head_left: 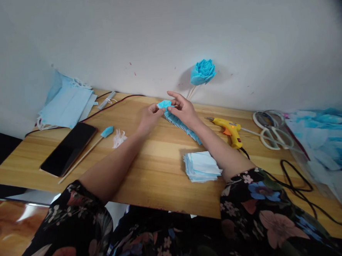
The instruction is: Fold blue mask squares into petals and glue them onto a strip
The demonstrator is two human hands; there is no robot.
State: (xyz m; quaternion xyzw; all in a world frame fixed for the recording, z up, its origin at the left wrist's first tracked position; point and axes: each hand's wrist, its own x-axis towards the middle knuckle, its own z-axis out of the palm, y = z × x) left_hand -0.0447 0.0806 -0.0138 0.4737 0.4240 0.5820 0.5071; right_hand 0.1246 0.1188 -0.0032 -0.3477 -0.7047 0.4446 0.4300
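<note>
Between my two hands, over the middle of the table, is a small folded piece of blue fabric [165, 104]. My left hand [150, 117] pinches its left side. At its right side, the thumb and fingers of my right hand [183, 107] close on it, one finger raised. Under my right hand and forearm runs a row of folded blue petals [180, 123], partly hidden. A stack of cut pale blue squares [202, 166] lies near my right forearm. Behind my hands, a blue fabric flower [202, 72] stands on thin sticks against the wall.
A yellow glue gun [228, 129], white-handled scissors [272, 135] and a clear bag of blue scraps [328, 141] are at right, with a black cable. At left lie face masks [67, 101], a phone [69, 149], a stick with a blue tip [84, 156] and white scraps [119, 139].
</note>
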